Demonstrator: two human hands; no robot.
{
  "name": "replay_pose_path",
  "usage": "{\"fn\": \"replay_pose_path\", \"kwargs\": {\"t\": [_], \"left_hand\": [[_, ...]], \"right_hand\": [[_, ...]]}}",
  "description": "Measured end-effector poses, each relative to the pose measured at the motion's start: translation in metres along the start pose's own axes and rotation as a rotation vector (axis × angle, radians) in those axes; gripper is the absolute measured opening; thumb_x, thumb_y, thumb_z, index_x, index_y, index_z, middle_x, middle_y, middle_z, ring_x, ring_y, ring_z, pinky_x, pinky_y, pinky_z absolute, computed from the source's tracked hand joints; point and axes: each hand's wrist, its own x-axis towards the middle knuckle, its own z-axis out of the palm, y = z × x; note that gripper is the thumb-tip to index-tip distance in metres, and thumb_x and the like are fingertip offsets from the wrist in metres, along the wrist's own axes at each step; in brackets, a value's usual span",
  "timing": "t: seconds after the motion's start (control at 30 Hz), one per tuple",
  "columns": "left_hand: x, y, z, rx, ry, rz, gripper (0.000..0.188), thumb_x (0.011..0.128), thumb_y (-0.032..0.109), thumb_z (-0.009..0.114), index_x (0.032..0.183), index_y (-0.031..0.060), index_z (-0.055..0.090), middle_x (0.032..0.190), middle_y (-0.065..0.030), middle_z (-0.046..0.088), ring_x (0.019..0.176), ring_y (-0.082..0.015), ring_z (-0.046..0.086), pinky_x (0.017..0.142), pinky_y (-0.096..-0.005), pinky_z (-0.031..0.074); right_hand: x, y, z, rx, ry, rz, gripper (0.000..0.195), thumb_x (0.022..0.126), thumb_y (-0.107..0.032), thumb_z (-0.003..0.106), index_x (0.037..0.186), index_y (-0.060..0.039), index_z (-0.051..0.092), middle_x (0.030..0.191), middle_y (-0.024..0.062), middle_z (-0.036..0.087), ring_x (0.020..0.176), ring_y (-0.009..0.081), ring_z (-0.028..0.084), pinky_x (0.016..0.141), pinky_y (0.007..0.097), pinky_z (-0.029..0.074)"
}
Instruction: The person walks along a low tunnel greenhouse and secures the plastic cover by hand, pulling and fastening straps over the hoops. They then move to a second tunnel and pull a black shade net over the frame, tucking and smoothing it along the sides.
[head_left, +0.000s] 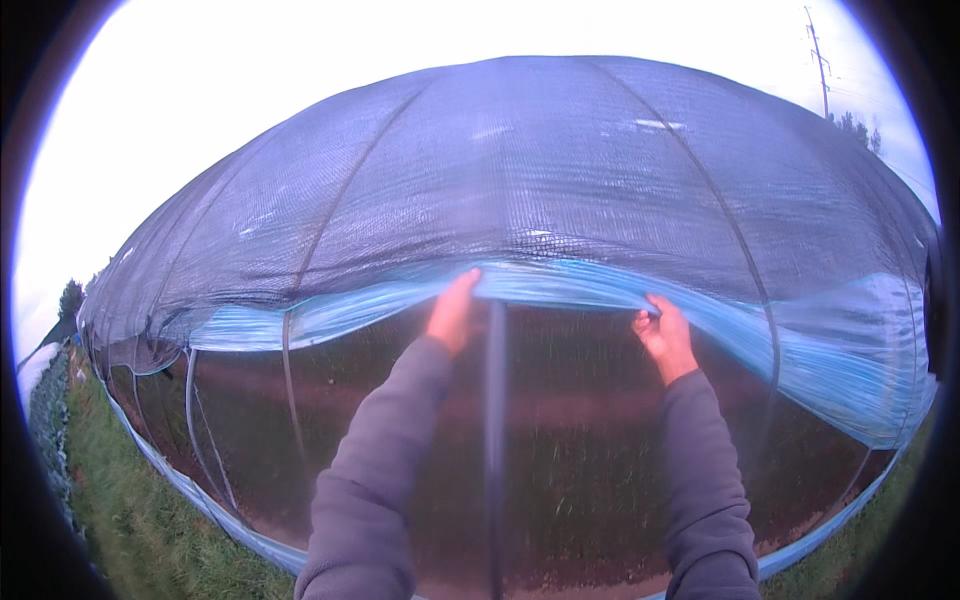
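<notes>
Translucent bluish plastic film (570, 281) is bunched into a long band across the side of a low greenhouse tunnel. My left hand (452, 315), blurred, grips the band left of the middle, its fingertips against the film. Farther right, my right hand (666, 337) has its fingers curled at the band's lower edge and pinches it. Dark shade netting (510, 172) covers the tunnel above the film. Under the band the side is open, and dark soil with thin green shoots (585, 450) shows inside. Between my forearms stands an upright grey post (496, 420).
Thin dark straps or ribs (720, 195) arch over the netting. At right the film hangs lower in a wide gathered sheet (862, 375). A blue plastic strip (247, 534) edges the tunnel's base. Grass (142, 495) and a row of leafy plants (51, 427) lie at left. A utility pole (819, 64) rises behind.
</notes>
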Motion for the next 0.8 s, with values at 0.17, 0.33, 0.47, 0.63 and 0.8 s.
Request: {"fn": "replay_pose_path", "kwargs": {"t": [0.17, 0.33, 0.47, 0.63, 0.8], "left_hand": [[0.075, 0.051, 0.009, 0.104, 0.105, -0.008, 0.055, 0.085, 0.045, 0.057, 0.127, 0.0101, 0.047, 0.128, -0.0206, 0.046, 0.117, -0.0391, 0.043, 0.091, -0.0707, 0.029], [0.111, 0.034, 0.030, 0.143, 0.180, 0.200, 0.063, 0.083, 0.047, 0.056, 0.128, 0.0037, 0.047, 0.132, -0.0193, 0.045, 0.114, -0.0382, 0.046, 0.090, -0.0605, 0.035], [0.088, 0.026, 0.012, 0.020, 0.106, 0.021, 0.060, 0.086, 0.048, 0.053, 0.133, 0.0126, 0.043, 0.140, -0.0168, 0.038, 0.120, -0.0353, 0.044, 0.088, -0.0699, 0.030], [0.087, 0.021, -0.011, 0.046, 0.117, -0.030, 0.056, 0.086, 0.050, 0.053, 0.129, 0.0135, 0.046, 0.134, -0.0174, 0.043, 0.110, -0.0390, 0.052, 0.087, -0.0724, 0.029], [0.101, 0.001, -0.025, 0.231, 0.019, 0.295, 0.054, 0.086, 0.049, 0.053, 0.119, 0.0072, 0.053, 0.113, -0.0146, 0.054, 0.101, -0.0316, 0.054, 0.083, -0.0551, 0.039]], "right_hand": [[0.086, -0.016, 0.059, -0.110, 0.031, -0.018, 0.025, 0.086, -0.002, 0.054, 0.110, 0.0021, 0.047, 0.098, 0.0196, 0.051, 0.070, 0.0251, 0.056, 0.048, 0.0287, 0.048], [0.090, -0.025, 0.053, -0.149, 0.039, -0.130, 0.026, 0.088, -0.010, 0.057, 0.112, -0.0011, 0.050, 0.108, 0.0218, 0.051, 0.070, 0.0212, 0.057, 0.048, 0.0276, 0.048], [0.003, -0.015, 0.048, -0.404, -0.021, 0.188, 0.026, 0.088, -0.022, 0.063, 0.102, -0.0014, 0.056, 0.095, 0.0164, 0.060, 0.060, 0.0159, 0.057, 0.047, 0.0255, 0.047], [-0.074, -0.012, 0.087, -0.989, -0.456, -0.031, 0.028, 0.089, -0.031, 0.064, 0.093, -0.0031, 0.060, 0.065, 0.0062, 0.062, 0.049, 0.0138, 0.057, 0.043, 0.0239, 0.045], [0.009, -0.003, 0.138, -1.713, -0.075, -1.713, 0.030, 0.080, -0.023, 0.066, 0.105, -0.0071, 0.065, 0.091, 0.0111, 0.065, 0.097, 0.0325, 0.059, 0.089, 0.0445, 0.043]]}}
